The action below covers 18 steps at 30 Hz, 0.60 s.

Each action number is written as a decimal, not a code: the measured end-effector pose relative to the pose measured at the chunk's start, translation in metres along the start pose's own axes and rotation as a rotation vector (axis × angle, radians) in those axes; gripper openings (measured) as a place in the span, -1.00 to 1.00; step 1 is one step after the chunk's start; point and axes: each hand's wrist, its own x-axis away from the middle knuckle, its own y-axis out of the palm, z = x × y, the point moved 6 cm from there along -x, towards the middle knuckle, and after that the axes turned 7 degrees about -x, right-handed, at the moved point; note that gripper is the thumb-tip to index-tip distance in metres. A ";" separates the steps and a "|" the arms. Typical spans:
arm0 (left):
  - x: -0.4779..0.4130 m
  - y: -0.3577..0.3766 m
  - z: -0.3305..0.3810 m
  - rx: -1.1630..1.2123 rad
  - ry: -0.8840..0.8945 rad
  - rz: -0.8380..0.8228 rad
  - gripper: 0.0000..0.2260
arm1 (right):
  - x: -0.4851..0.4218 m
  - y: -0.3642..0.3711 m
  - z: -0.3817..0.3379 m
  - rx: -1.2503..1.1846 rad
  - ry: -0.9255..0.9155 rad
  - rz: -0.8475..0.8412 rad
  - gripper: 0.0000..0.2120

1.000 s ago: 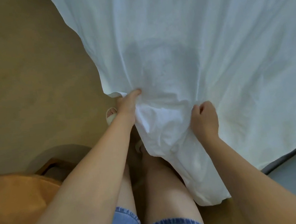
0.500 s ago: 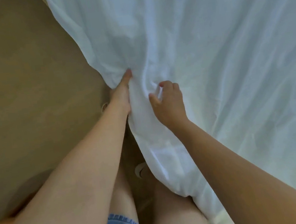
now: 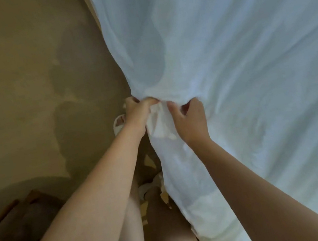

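Hands have closed in since a second ago: left hand (image 3: 137,113) is fisted on a bunched corner of the sheet (image 3: 228,68), and right hand (image 3: 192,120) is curled, pinching the fold beside it. The rest of the sheet spreads right, with its edge hanging by the legs over the floor (image 3: 14,80). Corner looks found and ready to pull.

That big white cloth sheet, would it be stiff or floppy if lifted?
Probably floppy: the white cloth sheet bunches into folds where the left hand and right hand grip it. Likely light: thin creases fan out from that grip. Its hanging end may drag.
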 end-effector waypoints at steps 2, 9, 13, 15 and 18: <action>-0.011 -0.007 0.026 0.015 0.031 -0.063 -0.30 | -0.011 0.000 -0.021 -0.022 -0.009 0.024 -0.68; -0.009 0.006 0.082 0.178 0.122 -0.210 -0.37 | -0.042 0.000 -0.083 -0.045 -0.100 0.111 -0.60; 0.000 0.016 0.106 0.238 0.126 -0.131 -0.72 | -0.045 0.006 -0.103 0.204 -0.195 -0.036 -0.39; 0.006 0.011 0.111 0.189 0.204 -0.101 -0.83 | -0.047 0.009 -0.103 0.319 -0.180 -0.151 -0.35; 0.016 0.003 0.111 0.291 0.188 -0.200 -0.65 | -0.048 0.002 -0.104 0.465 -0.224 -0.201 -0.76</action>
